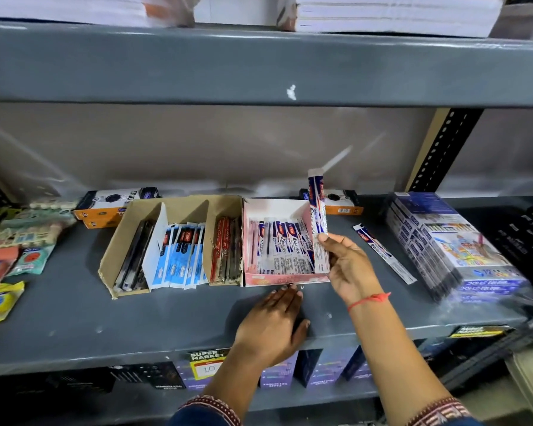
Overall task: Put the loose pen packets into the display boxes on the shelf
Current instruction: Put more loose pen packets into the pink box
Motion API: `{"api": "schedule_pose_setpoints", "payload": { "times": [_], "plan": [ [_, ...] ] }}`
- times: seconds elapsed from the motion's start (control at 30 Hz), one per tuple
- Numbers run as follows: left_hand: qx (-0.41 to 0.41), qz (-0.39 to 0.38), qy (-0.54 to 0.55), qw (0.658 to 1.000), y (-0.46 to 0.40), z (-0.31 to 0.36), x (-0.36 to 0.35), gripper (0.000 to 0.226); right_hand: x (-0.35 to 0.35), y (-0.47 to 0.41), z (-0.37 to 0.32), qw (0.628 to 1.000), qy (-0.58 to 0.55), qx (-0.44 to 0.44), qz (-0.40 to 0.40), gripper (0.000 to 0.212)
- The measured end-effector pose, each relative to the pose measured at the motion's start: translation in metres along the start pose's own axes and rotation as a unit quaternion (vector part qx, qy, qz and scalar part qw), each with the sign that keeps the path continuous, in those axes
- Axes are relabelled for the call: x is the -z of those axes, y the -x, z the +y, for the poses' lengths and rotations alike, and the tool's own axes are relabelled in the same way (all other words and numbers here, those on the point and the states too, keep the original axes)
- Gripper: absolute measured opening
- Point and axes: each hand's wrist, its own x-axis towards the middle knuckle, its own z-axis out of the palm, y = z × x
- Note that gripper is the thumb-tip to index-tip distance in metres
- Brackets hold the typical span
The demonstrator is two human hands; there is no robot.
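Observation:
My right hand [348, 265] grips a white-and-blue pen packet [317, 207] by its lower end, holding it upright over the right edge of the pink display box [277, 279]. That box holds several similar packets. A second loose pen packet [382, 252] lies flat on the grey shelf [74, 315] just right of the box. My left hand [274, 327] rests palm down on the shelf in front of the pink box, fingers spread, holding nothing. A brown cardboard display box [126, 216] to the left holds black, blue and red pen packets in three compartments.
Orange-and-black boxes [105, 207] stand behind the display boxes. Stacked blue colour-pencil packs [453, 250] sit at the right, dark packs beyond them. Eraser and sharpener packets [22, 247] lie at the left. The upper shelf's beam [259, 66] overhangs close above.

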Motion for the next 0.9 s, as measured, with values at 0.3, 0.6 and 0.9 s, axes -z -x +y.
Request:
{"api": "schedule_pose_setpoints", "payload": {
  "times": [0.3,0.6,0.9],
  "plan": [
    [-0.001,0.009,0.022,1.000,0.000,0.003,0.007,0.056,-0.020,-0.034,0.008,0.899,0.423,0.063,0.089,0.014],
    [0.000,0.027,0.000,1.000,0.002,0.003,0.008,0.051,-0.028,-0.052,0.023,0.765,0.636,0.076,0.073,0.025],
    [0.000,0.018,-0.011,1.000,0.001,0.005,0.009,0.049,-0.011,-0.051,-0.009,0.707,0.677,0.174,0.111,0.029]
  ]
}}
